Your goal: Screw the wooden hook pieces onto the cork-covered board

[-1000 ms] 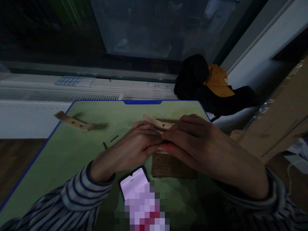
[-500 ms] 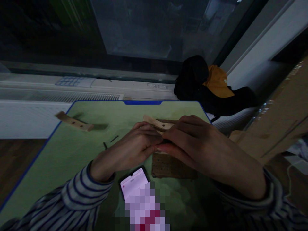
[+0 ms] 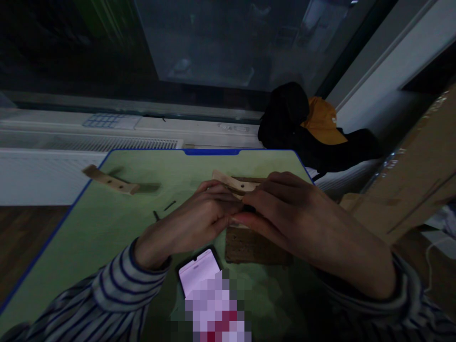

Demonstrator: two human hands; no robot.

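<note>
My left hand [image 3: 192, 223] and my right hand [image 3: 295, 218] meet over the middle of a green table [image 3: 89, 228]. Both have their fingers closed around a light wooden piece with a hole [image 3: 233, 183], which sticks out behind them. Under the hands lies a darker wooden board [image 3: 249, 247]. What the fingertips pinch between them is hidden. Both arms wear striped sleeves.
A second wooden piece with holes [image 3: 110, 179] lies at the table's far left. Two small dark screws [image 3: 162, 211] lie left of my hands. A lit phone [image 3: 204, 280] rests near the front edge. A black bag and orange cap [image 3: 320, 126] sit beyond the table; cardboard [image 3: 416, 166] stands right.
</note>
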